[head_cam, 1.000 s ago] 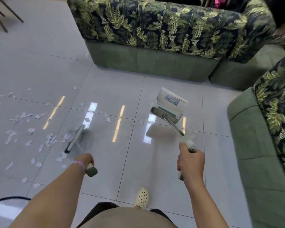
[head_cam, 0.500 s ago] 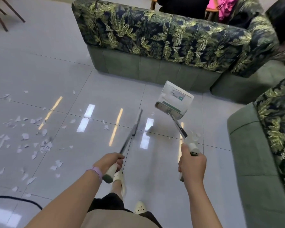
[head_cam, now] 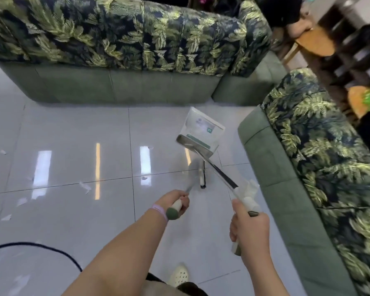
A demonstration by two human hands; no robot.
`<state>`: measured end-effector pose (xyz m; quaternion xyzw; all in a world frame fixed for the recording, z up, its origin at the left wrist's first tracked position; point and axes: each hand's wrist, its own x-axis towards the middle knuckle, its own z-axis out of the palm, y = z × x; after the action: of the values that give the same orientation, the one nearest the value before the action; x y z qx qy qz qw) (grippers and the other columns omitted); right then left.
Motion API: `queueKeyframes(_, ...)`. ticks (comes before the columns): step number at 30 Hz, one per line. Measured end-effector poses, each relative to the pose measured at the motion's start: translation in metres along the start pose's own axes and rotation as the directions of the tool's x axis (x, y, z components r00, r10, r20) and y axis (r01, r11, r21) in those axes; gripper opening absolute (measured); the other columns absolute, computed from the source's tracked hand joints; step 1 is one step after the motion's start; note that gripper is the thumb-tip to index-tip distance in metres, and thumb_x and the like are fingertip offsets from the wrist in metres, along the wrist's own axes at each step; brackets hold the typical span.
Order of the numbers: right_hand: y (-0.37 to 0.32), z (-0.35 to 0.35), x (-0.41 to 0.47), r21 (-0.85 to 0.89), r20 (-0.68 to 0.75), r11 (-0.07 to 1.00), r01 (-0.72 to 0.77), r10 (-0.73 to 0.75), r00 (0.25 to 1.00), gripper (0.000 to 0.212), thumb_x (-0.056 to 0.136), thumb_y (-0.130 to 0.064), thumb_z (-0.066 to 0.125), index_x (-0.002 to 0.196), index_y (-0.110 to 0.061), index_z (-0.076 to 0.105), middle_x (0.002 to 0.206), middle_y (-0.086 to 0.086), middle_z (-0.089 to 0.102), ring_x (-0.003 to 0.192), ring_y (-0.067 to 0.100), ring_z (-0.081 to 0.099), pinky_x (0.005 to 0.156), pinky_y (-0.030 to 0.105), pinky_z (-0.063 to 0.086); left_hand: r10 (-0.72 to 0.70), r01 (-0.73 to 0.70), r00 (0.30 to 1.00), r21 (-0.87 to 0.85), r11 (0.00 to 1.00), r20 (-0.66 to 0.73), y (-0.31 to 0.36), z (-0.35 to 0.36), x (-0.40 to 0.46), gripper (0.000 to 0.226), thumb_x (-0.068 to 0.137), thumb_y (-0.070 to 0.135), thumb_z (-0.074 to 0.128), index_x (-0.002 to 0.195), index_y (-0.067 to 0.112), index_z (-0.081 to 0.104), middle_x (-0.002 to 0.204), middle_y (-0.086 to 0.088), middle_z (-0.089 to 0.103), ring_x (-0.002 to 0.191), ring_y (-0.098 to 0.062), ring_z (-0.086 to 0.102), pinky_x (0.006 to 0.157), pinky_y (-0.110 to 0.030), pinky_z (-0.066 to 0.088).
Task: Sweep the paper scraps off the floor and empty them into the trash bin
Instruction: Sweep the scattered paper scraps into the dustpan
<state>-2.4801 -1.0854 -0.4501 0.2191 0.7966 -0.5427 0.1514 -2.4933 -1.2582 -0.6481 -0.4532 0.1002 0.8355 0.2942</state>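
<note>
White paper scraps (head_cam: 84, 186) should be swept toward the clear plastic long-handled dustpan (head_cam: 201, 133) gripped by the right hand (head_cam: 249, 227), the metal-shafted broom (head_cam: 202, 178) gripped by the left hand (head_cam: 175, 204).

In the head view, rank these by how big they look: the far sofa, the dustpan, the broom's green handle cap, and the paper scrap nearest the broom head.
1. far sofa, spanning most of the frame.
2. dustpan.
3. green handle cap, enlarged by nearness to the camera.
4. paper scrap, only slightly smaller-looking than the cap.
</note>
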Motion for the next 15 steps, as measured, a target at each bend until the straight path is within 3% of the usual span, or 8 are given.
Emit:
queueKeyframes(6, 0.000, 0.021, 0.002, -0.057, -0.027, 0.998, -0.026, 0.024, 0.999, 0.037, 0.089, -0.021, 0.066, 0.064, -0.010, 0.040, 0.045, 0.003, 0.036, 0.039, 0.019, 0.034, 0.041, 0.026, 0.033, 0.075, -0.087, 0.996, -0.302, 0.949, -0.049, 0.042, -0.077, -0.021, 0.011, 0.103, 0.007, 0.042, 0.092, 0.005, 0.045, 0.054, -0.003, 0.041, 0.030, -0.011, 0.041, 0.031, -0.016, 0.038)
queueKeyframes(12, -0.009, 0.081, 0.017, -0.066, 0.050, 0.998, 0.003, 0.001, 0.999, 0.030, 0.086, -0.017, 0.063, 0.065, -0.007, 0.044, 0.049, 0.005, 0.039, 0.043, 0.021, 0.036, 0.041, 0.025, 0.034, 0.133, -0.198, 0.975, -0.425, 0.883, -0.178, 0.062, -0.183, -0.105, 0.013, 0.105, 0.018, 0.044, 0.107, 0.005, 0.045, 0.058, -0.005, 0.042, 0.034, -0.009, 0.041, 0.035, -0.011, 0.041)
queueKeyframes(15, -0.011, 0.115, 0.021, -0.080, 0.097, 0.997, 0.020, -0.012, 0.995, 0.025, 0.085, -0.018, 0.063, 0.069, -0.007, 0.047, 0.051, 0.006, 0.041, 0.044, 0.021, 0.038, 0.042, 0.026, 0.035, 0.161, -0.257, 0.959, -0.476, 0.841, -0.232, 0.063, -0.215, -0.139, 0.014, 0.105, 0.018, 0.045, 0.105, 0.005, 0.045, 0.060, -0.005, 0.042, 0.035, -0.009, 0.041, 0.037, -0.010, 0.042)
